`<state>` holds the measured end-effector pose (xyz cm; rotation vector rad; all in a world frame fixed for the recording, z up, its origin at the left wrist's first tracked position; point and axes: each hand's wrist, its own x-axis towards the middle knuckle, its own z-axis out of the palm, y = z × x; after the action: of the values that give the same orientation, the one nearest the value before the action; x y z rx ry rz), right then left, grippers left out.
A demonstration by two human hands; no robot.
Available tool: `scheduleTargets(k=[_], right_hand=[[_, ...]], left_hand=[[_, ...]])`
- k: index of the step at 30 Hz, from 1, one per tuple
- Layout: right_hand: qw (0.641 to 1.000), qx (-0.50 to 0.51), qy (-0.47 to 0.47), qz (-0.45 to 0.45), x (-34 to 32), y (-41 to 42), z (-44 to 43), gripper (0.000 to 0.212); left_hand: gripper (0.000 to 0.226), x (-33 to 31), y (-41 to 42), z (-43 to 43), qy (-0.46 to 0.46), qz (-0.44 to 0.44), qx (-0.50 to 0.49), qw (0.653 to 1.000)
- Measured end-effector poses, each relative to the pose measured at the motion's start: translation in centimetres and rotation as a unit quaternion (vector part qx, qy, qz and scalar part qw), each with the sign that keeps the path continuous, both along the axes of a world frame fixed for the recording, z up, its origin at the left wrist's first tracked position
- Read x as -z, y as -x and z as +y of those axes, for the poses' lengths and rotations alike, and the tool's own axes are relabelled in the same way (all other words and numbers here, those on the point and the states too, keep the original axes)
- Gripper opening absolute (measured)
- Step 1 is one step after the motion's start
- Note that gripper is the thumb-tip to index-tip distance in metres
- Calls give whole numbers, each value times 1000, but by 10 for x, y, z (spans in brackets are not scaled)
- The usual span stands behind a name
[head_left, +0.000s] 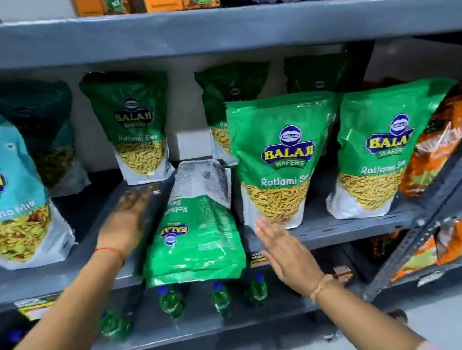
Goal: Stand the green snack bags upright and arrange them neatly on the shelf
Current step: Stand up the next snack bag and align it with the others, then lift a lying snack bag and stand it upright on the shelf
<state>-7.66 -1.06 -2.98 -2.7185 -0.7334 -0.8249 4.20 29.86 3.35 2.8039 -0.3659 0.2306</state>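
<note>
A green snack bag [194,229] lies flat on the grey shelf [342,229], its top hanging over the front edge. Two green bags stand upright at the front, one [279,159] just right of the lying bag and another [377,149] further right. More green bags stand behind, one at the back left [135,127] and others [230,90] in shadow. My left hand [128,215], blurred, hovers open just left of the lying bag. My right hand [285,251] is open with straight fingers, just right of it, holding nothing.
Teal snack bags [8,190] stand at the left of the shelf, orange bags [441,149] at the right. A grey slotted upright [436,206] crosses diagonally at the right. Green bottles [220,297] sit on the shelf below. Orange and dark packs fill the shelf above.
</note>
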Motion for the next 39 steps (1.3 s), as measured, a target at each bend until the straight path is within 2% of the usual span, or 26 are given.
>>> scheduleTargets(k=[4, 6, 9, 12, 16, 19, 20, 22, 25, 27, 29, 31, 33, 36, 39], right_hand=[[993, -31, -38, 104, 1, -27, 40, 79], [982, -30, -82, 165, 6, -38, 45, 84], [964, -30, -160, 210, 11, -46, 51, 77], [936, -20, -273, 220, 17, -45, 60, 68], [866, -22, -438, 239, 3, -37, 83, 41], [810, -55, -543, 213, -26, -37, 102, 31], [801, -52, -567, 184, -38, -39, 107, 31], [774, -57, -616, 134, -59, -53, 117, 26], [785, -18, -609, 110, -95, -84, 128, 19], [800, 10, -592, 94, -105, -108, 128, 14], [796, 36, -596, 96, -103, -128, 126, 11], [767, 24, -625, 140, -89, -139, 123, 26], [745, 12, -634, 208, -68, -142, 118, 32], [739, 0, -588, 328, -32, -139, 107, 41], [753, 15, -533, 385, -8, -132, 99, 51]], left_hand=[[86, 23, -19, 22, -85, 31, 117, 989], [88, 30, -23, 20, -106, 24, 145, 984], [85, 38, -26, 15, -95, 35, 177, 979], [80, 46, -22, 15, -25, 68, 193, 979], [71, 45, -6, 30, 81, 68, 222, 969], [52, 19, 12, 28, 285, 57, 177, 940], [40, 11, 16, 22, 354, 24, 164, 920], [42, 0, 15, 9, 434, -63, 122, 891], [31, -13, -12, -2, 553, -13, 74, 830], [25, -25, -32, -8, 589, 18, 80, 804], [24, -23, -51, -12, 618, 61, 85, 779], [37, -10, -62, -15, 632, 121, 94, 760], [39, 10, -65, -17, 635, 175, 104, 745], [38, 40, -62, -19, 655, 213, 80, 721], [36, 58, -60, -17, 641, 189, 39, 742]])
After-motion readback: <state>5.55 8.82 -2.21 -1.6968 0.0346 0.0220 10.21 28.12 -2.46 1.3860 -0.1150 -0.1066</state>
